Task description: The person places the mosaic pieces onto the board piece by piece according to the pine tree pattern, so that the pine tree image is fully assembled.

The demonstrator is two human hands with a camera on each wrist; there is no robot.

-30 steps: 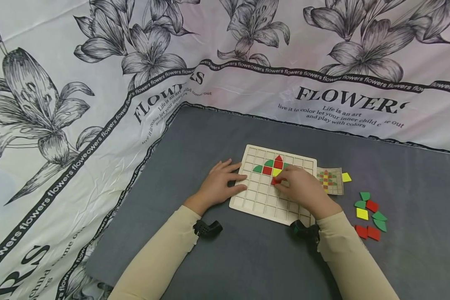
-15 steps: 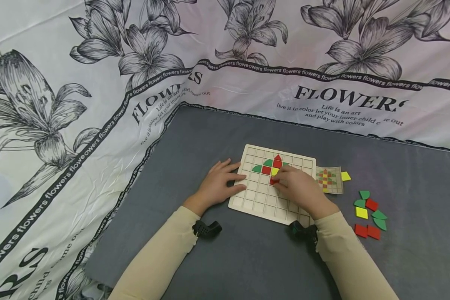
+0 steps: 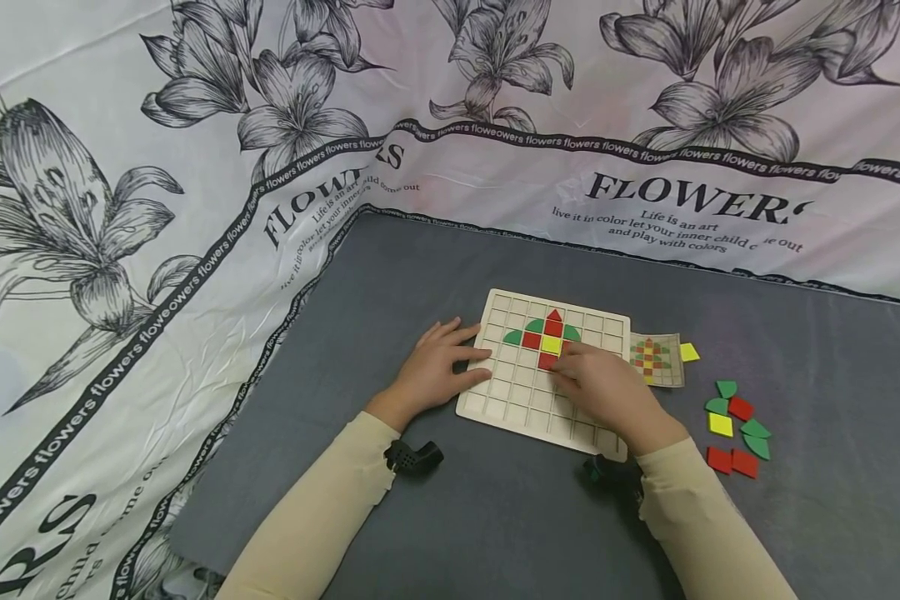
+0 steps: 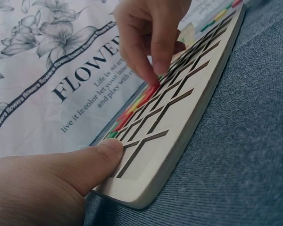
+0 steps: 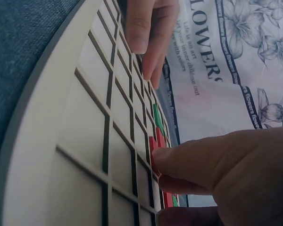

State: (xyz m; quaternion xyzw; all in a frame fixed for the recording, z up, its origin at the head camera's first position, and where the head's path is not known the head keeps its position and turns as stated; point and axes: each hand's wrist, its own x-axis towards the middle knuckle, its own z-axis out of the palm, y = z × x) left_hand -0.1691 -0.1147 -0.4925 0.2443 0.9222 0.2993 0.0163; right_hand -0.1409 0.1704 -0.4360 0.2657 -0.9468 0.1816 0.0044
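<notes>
the pattern (image 3: 551, 343) seems part-laid, pieces (image 3: 741, 407) remaining off the board's (image 3: 487, 402) right edge, left hand (image 3: 437, 367) spread, right hand (image 3: 603, 385) touching a red square (image 3: 547, 361), pinch unclear.

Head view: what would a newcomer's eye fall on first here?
Probably the yellow square on the board, with red squares above, left and below it and a red triangle at the top. Then the left hand at the board's left edge and the right hand with its fingertips at the lower red square. Loose pieces to the right and the flower cloth behind would likely follow.
</notes>
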